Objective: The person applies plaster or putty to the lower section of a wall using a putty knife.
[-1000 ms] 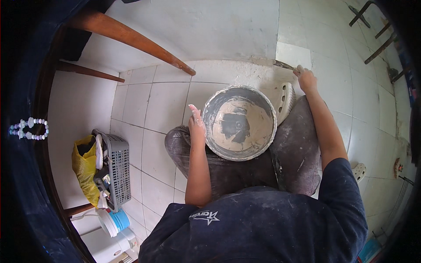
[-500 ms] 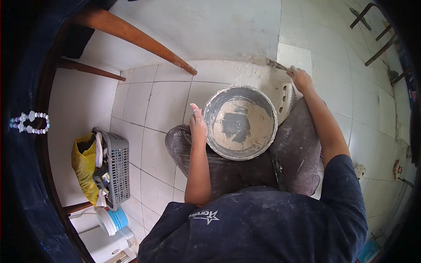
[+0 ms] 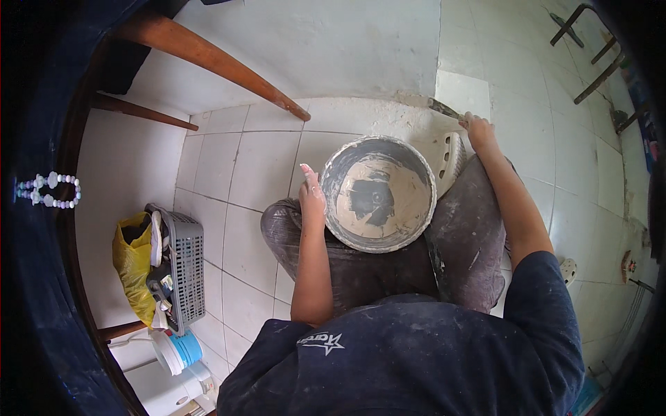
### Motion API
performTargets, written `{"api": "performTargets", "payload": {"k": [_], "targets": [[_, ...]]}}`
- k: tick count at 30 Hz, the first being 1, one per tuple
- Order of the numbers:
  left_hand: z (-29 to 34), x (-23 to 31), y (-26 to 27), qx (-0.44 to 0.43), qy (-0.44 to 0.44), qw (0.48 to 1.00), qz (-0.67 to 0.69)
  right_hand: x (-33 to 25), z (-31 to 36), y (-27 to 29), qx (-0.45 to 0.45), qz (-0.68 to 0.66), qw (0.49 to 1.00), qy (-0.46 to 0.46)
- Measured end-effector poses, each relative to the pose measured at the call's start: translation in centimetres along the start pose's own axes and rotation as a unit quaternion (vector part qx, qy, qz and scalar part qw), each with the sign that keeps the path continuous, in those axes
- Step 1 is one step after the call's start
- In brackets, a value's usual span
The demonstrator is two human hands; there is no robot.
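The person sits on the white tiled floor, legs folded in dusty dark-grey trousers, with a round grey bucket right in front, against the shins. From here I can see cream-coloured paste spread over its bottom, a dark bare patch in the middle, and more of it crusted along the rim.

The right hand reaches out past the bucket, fingers wrapped round the handle end of a flat, paste-stained metal scraper. Its blade points at the foot of the pale painted wall, near the corner; whether it touches there I cannot tell. The left hand, smeared with white, lies alongside the bucket's left side, a digit pointing up; I can't make out whether it grips or merely rests.

A cream perforated clog sits just beside the bucket's right side. Over to the left, a yellow plastic bag leans in a grey slatted plastic basket, beyond a tapered brown wooden leg.
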State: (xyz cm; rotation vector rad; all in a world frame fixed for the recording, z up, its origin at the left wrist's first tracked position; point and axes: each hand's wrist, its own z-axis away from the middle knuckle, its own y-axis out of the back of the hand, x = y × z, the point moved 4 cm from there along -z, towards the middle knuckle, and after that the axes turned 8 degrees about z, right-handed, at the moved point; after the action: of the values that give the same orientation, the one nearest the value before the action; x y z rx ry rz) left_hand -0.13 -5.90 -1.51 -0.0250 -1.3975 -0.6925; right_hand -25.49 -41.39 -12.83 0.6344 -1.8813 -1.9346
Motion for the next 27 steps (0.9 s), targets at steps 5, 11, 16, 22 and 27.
{"api": "performTargets", "payload": {"k": [5,11,16,22,27], "targets": [[-1.0,-2.3,0.6,0.058,-0.029,0.998,0.018,-2.3,-0.6,0.1,0.049,0.003,0.989,0.138],[-0.9,-1.6,0.6,-0.051,0.042,0.998,0.016,-1.7,-1.2,0.9,0.038,-0.021,0.998,0.045],[0.1,0.3,-0.2,-0.014,0.031,0.999,-0.007,-0.4,-0.8,0.7,0.041,0.048,0.998,-0.030],[0.5,0.6,0.1,-0.028,0.017,0.999,0.024,0.7,-0.1,0.0,0.013,0.043,0.996,-0.075],[0.2,-0.5,0.4,0.020,0.013,0.999,0.034,0.3,0.5,-0.6,-0.002,0.034,0.999,0.031]]}}
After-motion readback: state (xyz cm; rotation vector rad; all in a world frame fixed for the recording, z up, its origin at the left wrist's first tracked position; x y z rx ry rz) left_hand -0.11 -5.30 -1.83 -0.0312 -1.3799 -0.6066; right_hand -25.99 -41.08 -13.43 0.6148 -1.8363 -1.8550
